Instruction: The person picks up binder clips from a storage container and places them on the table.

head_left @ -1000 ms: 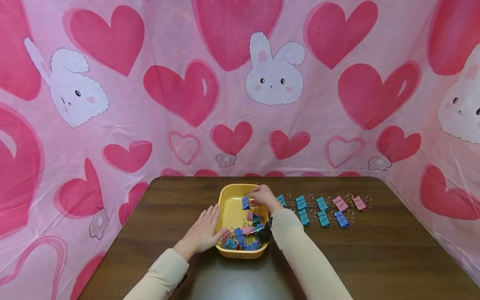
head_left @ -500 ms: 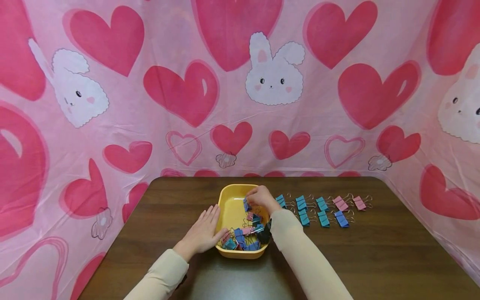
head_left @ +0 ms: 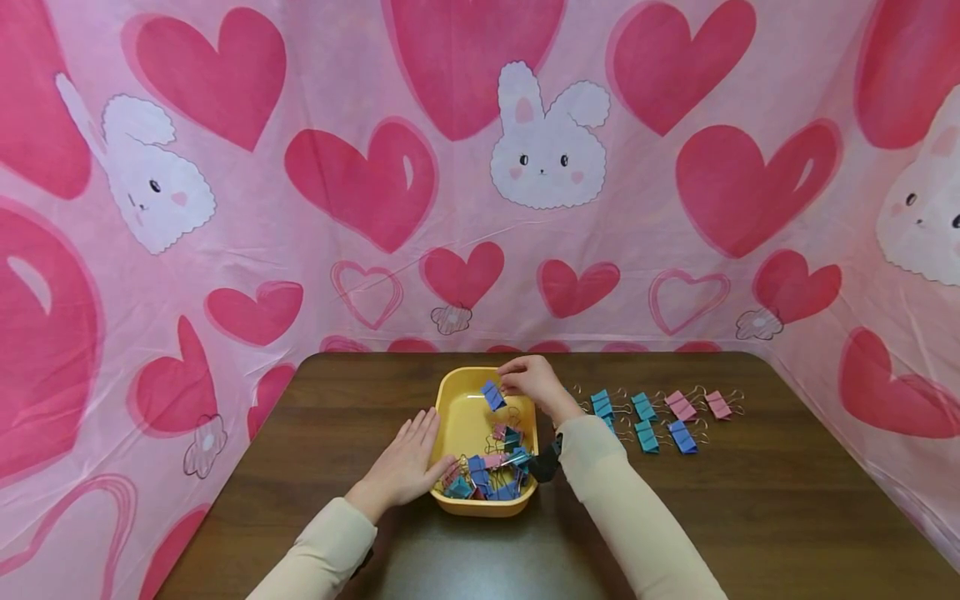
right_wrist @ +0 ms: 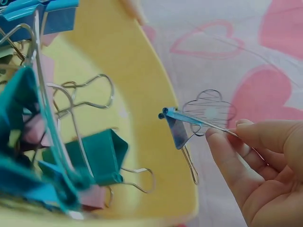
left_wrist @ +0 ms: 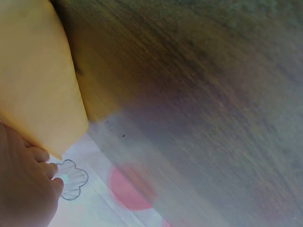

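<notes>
My right hand (head_left: 536, 385) pinches a blue binder clip (head_left: 492, 396) by one wire handle, over the far end of a yellow plastic tray (head_left: 459, 421). In the right wrist view, the thumb and a fingertip of that hand (right_wrist: 270, 165) meet on the handle, and the clip's blue body (right_wrist: 178, 131) hangs in front of the tray wall. My left hand (head_left: 405, 462) lies with straight fingers along the tray's left rim, thumb over the near part. Several blue, teal and pink clips are heaped in the tray's near half, among them a teal one (right_wrist: 97, 158).
Right of the tray, binder clips lie in two rows on the brown wooden table (head_left: 720, 517): teal ones (head_left: 643, 407), pink ones (head_left: 681, 406) and a blue one (head_left: 683, 438). A pink curtain (head_left: 465, 200) with hearts and rabbits surrounds the table's back and sides.
My right hand has risen and shifted right; the blue binder clip, partly covered by the fingers half a second ago, now hangs tilted and higher. The left hand keeps its place.
</notes>
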`<state>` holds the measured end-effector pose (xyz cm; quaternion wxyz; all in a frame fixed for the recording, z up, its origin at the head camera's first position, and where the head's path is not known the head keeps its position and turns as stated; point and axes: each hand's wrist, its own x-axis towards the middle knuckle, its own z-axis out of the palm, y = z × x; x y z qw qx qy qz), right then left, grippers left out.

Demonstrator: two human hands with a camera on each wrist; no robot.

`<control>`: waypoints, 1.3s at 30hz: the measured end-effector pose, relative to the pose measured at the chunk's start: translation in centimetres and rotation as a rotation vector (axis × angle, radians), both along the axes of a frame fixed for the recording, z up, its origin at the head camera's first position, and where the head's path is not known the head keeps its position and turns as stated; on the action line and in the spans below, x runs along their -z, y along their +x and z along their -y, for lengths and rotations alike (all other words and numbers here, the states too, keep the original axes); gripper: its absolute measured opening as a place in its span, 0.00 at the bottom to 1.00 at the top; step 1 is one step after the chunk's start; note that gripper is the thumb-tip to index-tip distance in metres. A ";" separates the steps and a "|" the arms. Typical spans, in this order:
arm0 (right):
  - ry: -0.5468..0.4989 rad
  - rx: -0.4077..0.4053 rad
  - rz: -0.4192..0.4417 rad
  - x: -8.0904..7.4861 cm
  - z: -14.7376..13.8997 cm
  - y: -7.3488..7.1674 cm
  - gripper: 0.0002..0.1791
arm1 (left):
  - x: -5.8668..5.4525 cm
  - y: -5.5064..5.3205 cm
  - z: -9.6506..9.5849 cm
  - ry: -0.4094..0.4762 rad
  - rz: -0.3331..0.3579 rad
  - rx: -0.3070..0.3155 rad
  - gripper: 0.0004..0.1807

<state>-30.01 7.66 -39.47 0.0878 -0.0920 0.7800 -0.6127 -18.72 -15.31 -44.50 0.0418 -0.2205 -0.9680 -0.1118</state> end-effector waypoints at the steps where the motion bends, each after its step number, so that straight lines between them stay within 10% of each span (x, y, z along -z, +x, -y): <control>1: -0.006 -0.001 -0.001 -0.2 -0.3 0.0 0.12 | 0.0 0.0 0.0 0.001 0.003 -0.002 0.41; 39: -0.165 0.076 -0.117 -4.8 -14.9 2.9 0.23 | -0.2 0.0 0.0 0.013 0.007 0.003 0.41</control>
